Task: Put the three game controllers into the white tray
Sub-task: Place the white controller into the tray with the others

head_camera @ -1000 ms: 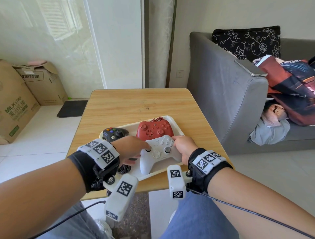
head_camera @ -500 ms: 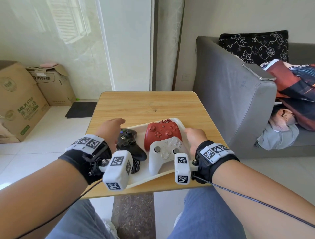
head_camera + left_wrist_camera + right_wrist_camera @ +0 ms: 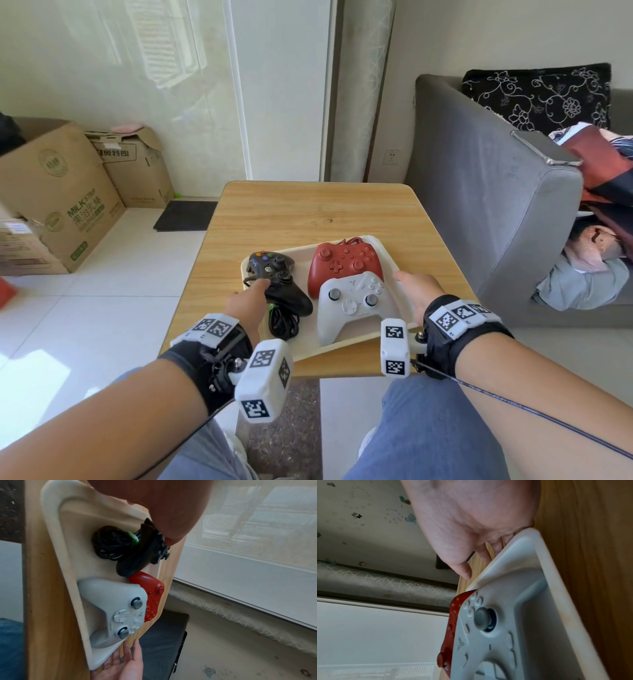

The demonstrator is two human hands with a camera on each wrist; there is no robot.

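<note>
Touching the black pad at its left grip, the left hand reaches in; whether its fingers curl round it I cannot tell. Right hand lies flat, fingers straight, along the tray right rim. Black pad left, red pad far right, white pad near right, all in the tray on the table.
</note>
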